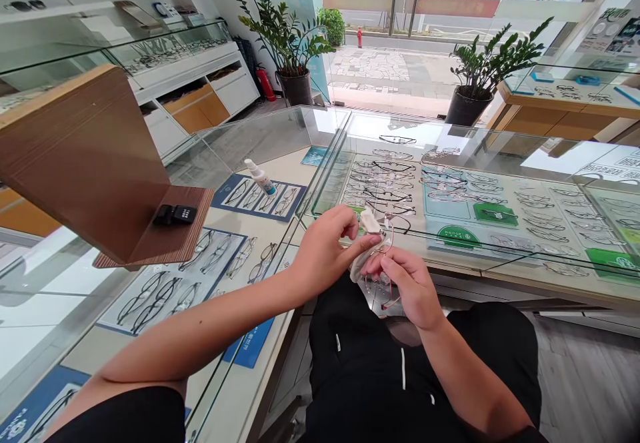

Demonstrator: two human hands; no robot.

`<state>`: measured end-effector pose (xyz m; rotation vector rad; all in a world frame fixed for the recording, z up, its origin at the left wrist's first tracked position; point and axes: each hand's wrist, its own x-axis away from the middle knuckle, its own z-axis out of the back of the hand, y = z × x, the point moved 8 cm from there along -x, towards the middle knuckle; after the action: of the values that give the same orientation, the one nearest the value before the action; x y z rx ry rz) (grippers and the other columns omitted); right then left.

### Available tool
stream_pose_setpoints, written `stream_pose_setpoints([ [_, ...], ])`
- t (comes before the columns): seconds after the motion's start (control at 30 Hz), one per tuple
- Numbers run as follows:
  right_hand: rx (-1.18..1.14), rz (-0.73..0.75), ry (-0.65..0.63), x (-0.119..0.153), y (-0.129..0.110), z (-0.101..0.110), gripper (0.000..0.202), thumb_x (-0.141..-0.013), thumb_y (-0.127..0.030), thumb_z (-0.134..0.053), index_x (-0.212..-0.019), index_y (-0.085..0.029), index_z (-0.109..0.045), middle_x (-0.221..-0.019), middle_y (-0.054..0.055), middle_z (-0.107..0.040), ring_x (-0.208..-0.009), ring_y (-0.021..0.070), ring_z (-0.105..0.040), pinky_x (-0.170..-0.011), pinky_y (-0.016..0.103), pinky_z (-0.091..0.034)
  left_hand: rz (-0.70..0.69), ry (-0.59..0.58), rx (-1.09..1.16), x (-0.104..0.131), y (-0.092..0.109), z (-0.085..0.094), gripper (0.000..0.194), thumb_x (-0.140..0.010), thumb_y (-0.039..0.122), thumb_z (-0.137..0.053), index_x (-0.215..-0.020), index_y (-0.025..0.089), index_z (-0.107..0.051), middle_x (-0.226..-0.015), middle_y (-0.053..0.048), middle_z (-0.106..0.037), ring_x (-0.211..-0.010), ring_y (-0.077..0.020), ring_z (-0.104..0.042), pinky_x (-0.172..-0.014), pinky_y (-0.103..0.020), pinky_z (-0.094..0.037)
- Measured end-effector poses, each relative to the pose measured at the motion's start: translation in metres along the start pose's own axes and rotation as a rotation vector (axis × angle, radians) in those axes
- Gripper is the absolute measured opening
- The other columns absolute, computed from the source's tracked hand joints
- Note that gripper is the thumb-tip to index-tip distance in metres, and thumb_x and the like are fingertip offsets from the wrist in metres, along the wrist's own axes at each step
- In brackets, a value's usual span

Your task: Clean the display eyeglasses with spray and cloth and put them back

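Note:
In front of my lap, my left hand [325, 250] is closed with a whitish cloth [370, 222] pinched between thumb and fingers. Part of the cloth hangs down behind the fingers. My right hand [407, 286] grips a pair of thin-rimmed eyeglasses [391, 304] by the frame. The eyeglasses are tilted, one temple pointing up and away, and the cloth touches or lies close against the lenses. My fingers hide part of the frame. A white spray bottle [261, 178] stands on the glass counter to the left of my hands.
Glass display counters [280, 246] holding rows of eyeglasses [393, 176] run along my left and front. A brown folding stand [80, 163] with a small black object [175, 215] sits at left. Potted plants [295, 50] stand near the glass front.

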<state>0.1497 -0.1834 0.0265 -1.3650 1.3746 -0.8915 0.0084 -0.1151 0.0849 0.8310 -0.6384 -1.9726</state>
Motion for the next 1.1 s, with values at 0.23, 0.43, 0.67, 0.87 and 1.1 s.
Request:
stream_pose_setpoints([
  [0.23,0.003,0.0,-0.001,-0.001,0.0,0.001,0.032,-0.105,-0.045,-0.064,-0.089,-0.024,-0.082,-0.086,0.004,-0.073,-0.083,0.0198,-0.061,-0.081,0.033,-0.049,0.038,-0.123,0.074,-0.001,0.002,-0.01,0.031,-0.1,0.052,-0.068,-0.115,0.024,-0.068,-0.097,-0.003,-0.076,-0.076,-0.0176,-0.065,-0.07,-0.03,-0.046],
  [0.43,0.012,-0.004,-0.005,-0.001,0.002,0.001,0.033,-0.105,-0.046,-0.064,-0.089,-0.022,-0.082,-0.085,0.005,-0.074,-0.082,0.0191,-0.061,-0.077,0.032,-0.049,0.042,-0.252,0.207,0.001,0.003,-0.022,0.034,-0.107,0.046,-0.057,-0.128,0.022,-0.07,-0.096,-0.003,-0.078,-0.086,-0.0186,-0.069,-0.077,-0.028,-0.049],
  [0.67,0.003,0.003,-0.008,-0.002,0.004,0.002,0.032,-0.105,-0.046,-0.065,-0.09,-0.023,-0.082,-0.094,0.006,-0.078,-0.085,0.0196,-0.064,-0.079,0.033,-0.052,0.293,-0.442,0.857,0.003,-0.006,-0.048,0.051,-0.097,0.057,-0.074,-0.123,0.017,-0.057,-0.087,-0.001,-0.073,-0.073,-0.0151,-0.064,-0.074,-0.027,-0.048],
  [0.87,0.004,0.02,-0.006,-0.002,0.001,0.002,0.032,-0.105,-0.046,-0.065,-0.09,-0.023,-0.082,-0.093,0.006,-0.078,-0.088,0.0205,-0.067,-0.081,0.034,-0.052,0.451,-0.446,1.004,0.005,-0.017,-0.056,0.05,-0.088,0.055,-0.086,-0.106,0.017,-0.06,-0.086,-0.001,-0.074,-0.079,-0.0153,-0.067,-0.082,-0.028,-0.049],
  [1.1,-0.047,-0.002,-0.031,-0.004,0.004,-0.002,0.033,-0.104,-0.047,-0.067,-0.088,-0.022,-0.082,-0.093,0.008,-0.08,-0.087,0.0211,-0.068,-0.081,0.034,-0.053,0.389,-0.627,1.19,0.008,-0.006,-0.067,0.045,-0.092,0.057,-0.08,-0.081,0.015,-0.067,-0.066,-0.002,-0.066,-0.066,-0.0152,-0.063,-0.071,-0.027,-0.05],
])
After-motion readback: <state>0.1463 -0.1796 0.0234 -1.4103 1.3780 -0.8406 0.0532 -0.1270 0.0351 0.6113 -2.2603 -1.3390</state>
